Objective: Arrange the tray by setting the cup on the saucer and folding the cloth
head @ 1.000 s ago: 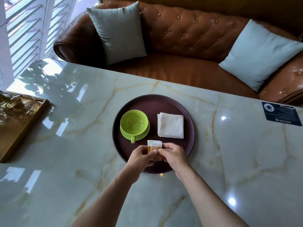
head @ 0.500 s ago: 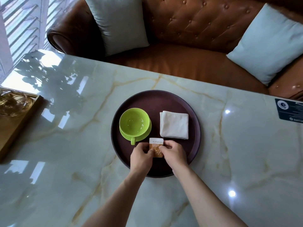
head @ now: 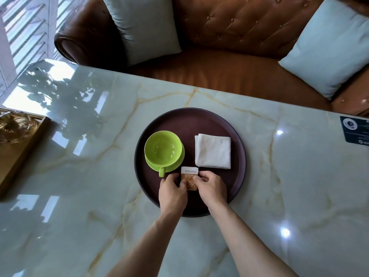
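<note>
A round dark purple tray (head: 237,156) lies on the marble table. On its left half a green cup (head: 162,149) stands on a green saucer (head: 175,164), handle pointing toward me. A white cloth (head: 213,151) lies folded into a square on the tray's right half. Near the tray's front, my left hand (head: 172,189) and my right hand (head: 211,185) pinch a small white-and-orange sugar packet (head: 189,174) from either side. The packet's lower part is hidden by my fingers.
A wooden tray (head: 22,152) with glassware sits at the table's left edge. A dark sticker (head: 354,129) is at the right edge. Behind the table stands a brown leather sofa (head: 229,37) with two pale blue cushions.
My hands and the packet have stayed at the tray's front, moving slightly toward the cup. The camera has tilted down and closer.
</note>
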